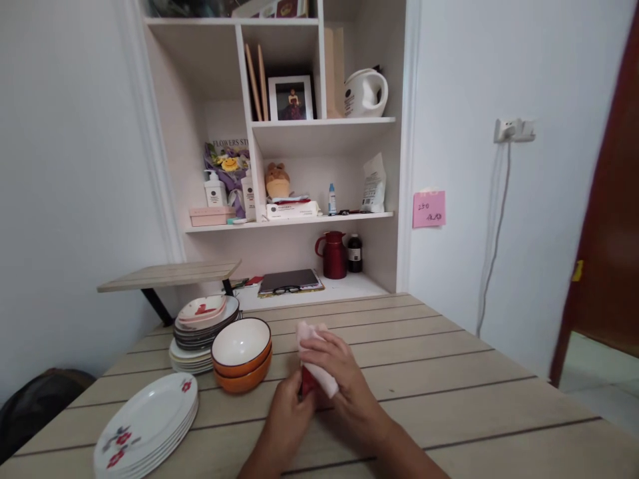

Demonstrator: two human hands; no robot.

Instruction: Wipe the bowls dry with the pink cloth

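My right hand is closed on a pale pink-white cloth, its fingers bent over the top. The cloth lies against a dark red object that is mostly hidden; its kind does not show. My left hand is closed round the lower part of this red object. Both hands are close together above the wooden table. To their left, two stacked orange bowls with white insides are nearest. Further left lies a stack of white oval plates with red flowers.
Behind the bowls, several stacked plates carry small heart-marked dishes. A raised wooden stand is at the back left. Beyond the table, a shelf unit holds a red jug, a dark bottle and a dark flat folder.
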